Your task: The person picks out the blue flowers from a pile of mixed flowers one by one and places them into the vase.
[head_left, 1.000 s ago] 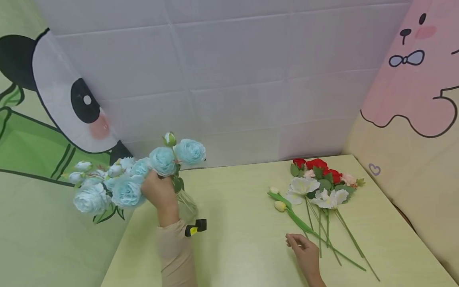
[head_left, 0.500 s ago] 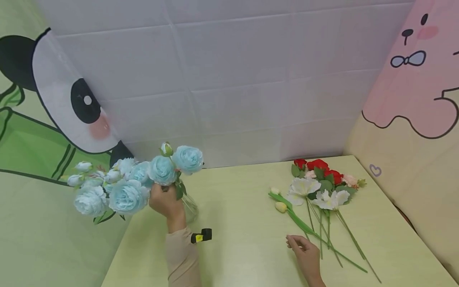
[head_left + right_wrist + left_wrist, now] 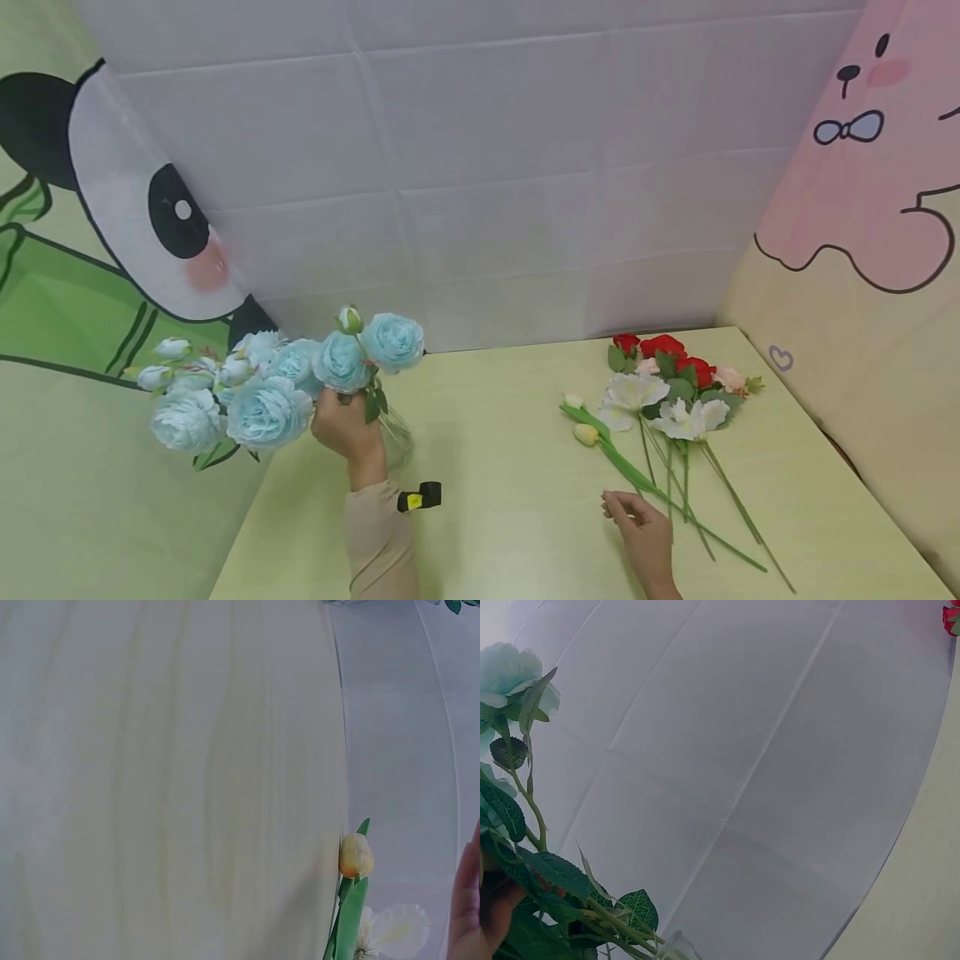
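My left hand [image 3: 348, 429] grips the leafy stems of light-blue artificial flowers [image 3: 270, 412] just under their blooms. In the left wrist view, its fingers [image 3: 499, 919] show at the left edge among green leaves [image 3: 559, 874]. The stems lean left out of a clear glass vase [image 3: 399, 437], which the arm and flowers partly hide. My right hand [image 3: 641, 533] rests at the front of the table, fingers loosely curled and holding nothing. It is nearest to the stem of a yellow tulip [image 3: 587, 434]; the tulip head also appears in the right wrist view [image 3: 355, 855].
On the right of the pale table [image 3: 510, 467] lie white flowers [image 3: 686, 417] and red roses [image 3: 663, 344] with long stems pointing forward. A whitish cloth wall [image 3: 487, 208] stands behind the table, with printed cloth [image 3: 847, 208] on the right side.
My left hand has shifted slightly right and down, and the upper blue blooms have dipped with it. Over the last half second it barely moves. The right hand stays nearly still.
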Motion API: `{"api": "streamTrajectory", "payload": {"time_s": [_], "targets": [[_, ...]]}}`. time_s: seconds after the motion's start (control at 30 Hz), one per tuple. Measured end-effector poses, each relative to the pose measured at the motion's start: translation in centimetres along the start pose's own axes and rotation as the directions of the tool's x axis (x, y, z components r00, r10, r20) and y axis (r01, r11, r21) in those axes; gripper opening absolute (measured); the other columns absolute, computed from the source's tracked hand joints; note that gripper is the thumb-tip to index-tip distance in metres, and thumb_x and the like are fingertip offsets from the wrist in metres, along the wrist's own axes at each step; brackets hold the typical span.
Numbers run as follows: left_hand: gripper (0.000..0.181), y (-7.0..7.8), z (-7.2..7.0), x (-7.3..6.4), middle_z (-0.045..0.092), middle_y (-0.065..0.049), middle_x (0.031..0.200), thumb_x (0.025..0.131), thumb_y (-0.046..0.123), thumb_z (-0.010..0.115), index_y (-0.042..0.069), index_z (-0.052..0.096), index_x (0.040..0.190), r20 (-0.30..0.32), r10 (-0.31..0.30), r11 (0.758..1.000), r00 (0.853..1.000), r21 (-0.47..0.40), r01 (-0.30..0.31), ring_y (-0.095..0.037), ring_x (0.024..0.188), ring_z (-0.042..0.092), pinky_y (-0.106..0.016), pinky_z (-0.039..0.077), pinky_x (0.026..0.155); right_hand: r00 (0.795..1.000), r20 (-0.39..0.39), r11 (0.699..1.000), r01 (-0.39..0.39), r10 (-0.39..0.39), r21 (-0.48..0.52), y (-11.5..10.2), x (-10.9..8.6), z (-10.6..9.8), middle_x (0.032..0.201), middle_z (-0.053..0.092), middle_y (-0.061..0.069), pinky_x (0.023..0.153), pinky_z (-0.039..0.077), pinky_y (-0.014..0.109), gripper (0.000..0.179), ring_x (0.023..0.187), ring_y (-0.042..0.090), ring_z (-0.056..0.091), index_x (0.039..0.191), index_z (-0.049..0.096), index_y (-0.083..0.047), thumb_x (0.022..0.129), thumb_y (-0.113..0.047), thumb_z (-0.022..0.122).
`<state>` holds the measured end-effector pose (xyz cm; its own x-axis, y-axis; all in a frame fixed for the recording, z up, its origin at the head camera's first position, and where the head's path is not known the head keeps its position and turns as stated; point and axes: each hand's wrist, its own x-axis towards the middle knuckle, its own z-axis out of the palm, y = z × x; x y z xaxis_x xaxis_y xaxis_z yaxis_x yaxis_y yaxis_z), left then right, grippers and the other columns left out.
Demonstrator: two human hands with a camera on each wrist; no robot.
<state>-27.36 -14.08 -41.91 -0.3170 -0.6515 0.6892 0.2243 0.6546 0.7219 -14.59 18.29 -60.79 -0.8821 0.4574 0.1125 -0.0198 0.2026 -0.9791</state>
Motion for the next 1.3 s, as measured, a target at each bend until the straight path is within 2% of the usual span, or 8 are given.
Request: {"api": "streamTrajectory", "payload": {"time_s": [0.13,0.37,0.63,0.73,0.97,1.07,1.13,1.3], "targets": [[0.007,-0.2,0.1,-0.3,0.059,-0.022,0.064,0.069,0.001,0.056,-0.006,0.058,0.066,0.021,-0.022,0.999,1.0,0.026,0.022,-0.033,0.055,0.042,-0.049,0.039,0.056,1.0,0.0,1.0,0.014,-0.014,-0.006,-1.0,-0.3,-0.1,0.07,0.069,-0.005,0.057,0.051,0.019,0.029,0.062,0.004,0.063,0.088,0.071,-0.004,0.085,-0.033,0.065],[0.008,-0.4,0.3,-0.6,0.063,-0.023,0.069,0.069,0.001,0.056,-0.006,0.06,0.07,0.049,-0.035,0.998,0.998,0.046,0.033,-0.04,0.059,0.053,-0.052,0.042,0.059,0.999,-0.013,0.999,-0.049,0.048,-0.004,-3.6,-1.1,-0.4,0.069,0.069,-0.004,0.058,0.053,0.022,0.02,0.061,0.003,0.063,0.087,0.071,-0.002,0.084,-0.021,0.067],[0.012,-0.2,0.2,-0.8,0.064,-0.025,0.073,0.073,0.004,0.06,-0.008,0.061,0.074,0.045,-0.03,0.999,0.999,0.033,0.028,-0.042,0.067,0.058,-0.053,0.043,0.062,1.0,-0.024,1.0,-0.017,0.017,0.01,0.7,-0.3,0.1,0.071,0.069,-0.006,0.058,0.053,0.02,0.031,0.063,0.006,0.064,0.084,0.072,-0.014,0.079,-0.045,0.067],[0.012,-0.3,0.1,-0.7,0.063,-0.024,0.073,0.074,0.004,0.058,-0.008,0.061,0.076,0.045,-0.021,0.999,0.999,0.043,0.019,-0.042,0.069,0.059,-0.052,0.044,0.062,1.0,-0.019,1.0,0.003,-0.003,0.027,1.3,-0.1,0.3,0.071,0.069,-0.007,0.058,0.053,0.02,0.028,0.063,0.005,0.064,0.084,0.072,-0.016,0.079,-0.044,0.067],[0.01,-0.5,-0.3,-1.5,0.062,-0.024,0.076,0.077,0.003,0.058,-0.007,0.06,0.078,0.031,0.037,0.998,0.999,0.042,-0.038,-0.04,0.071,0.059,-0.051,0.045,0.062,0.997,0.017,0.996,0.07,-0.07,0.051,-2.3,-1.0,0.1,0.07,0.069,-0.002,0.056,0.052,0.021,0.019,0.061,0.005,0.063,0.085,0.07,-0.001,0.085,-0.02,0.066],[0.007,-0.7,-0.6,-2.6,0.062,-0.022,0.078,0.081,0.001,0.06,-0.005,0.062,0.082,0.031,0.07,0.998,0.997,-0.002,-0.07,-0.034,0.073,0.06,-0.042,0.048,0.059,0.999,0.02,0.999,0.029,-0.029,0.021,-3.4,-1.3,0.0,0.069,0.069,-0.006,0.058,0.053,0.022,0.022,0.061,0.003,0.063,0.086,0.07,-0.001,0.085,-0.023,0.065],[0.006,-0.8,-0.9,-3.5,0.064,-0.019,0.081,0.083,0.0,0.06,-0.004,0.064,0.086,0.028,0.087,0.996,0.996,-0.032,-0.086,-0.03,0.074,0.061,-0.029,0.048,0.057,1.0,0.023,1.0,0.018,-0.018,-0.015,-3.7,-1.3,0.0,0.069,0.069,-0.006,0.058,0.053,0.022,0.023,0.061,0.002,0.063,0.087,0.07,-0.001,0.086,-0.023,0.065],[0.022,-1.2,-2.0,-5.7,0.067,-0.015,0.103,0.085,-0.004,0.058,0.0,0.067,0.105,0.027,0.102,0.989,0.994,-0.109,-0.099,-0.025,0.086,0.064,-0.001,0.04,0.065,1.0,0.021,0.999,-0.023,0.023,-0.03,-4.1,-1.3,0.0,0.07,0.07,-0.003,0.058,0.053,0.022,0.019,0.062,0.003,0.063,0.085,0.071,-0.003,0.084,-0.021,0.067]]}}
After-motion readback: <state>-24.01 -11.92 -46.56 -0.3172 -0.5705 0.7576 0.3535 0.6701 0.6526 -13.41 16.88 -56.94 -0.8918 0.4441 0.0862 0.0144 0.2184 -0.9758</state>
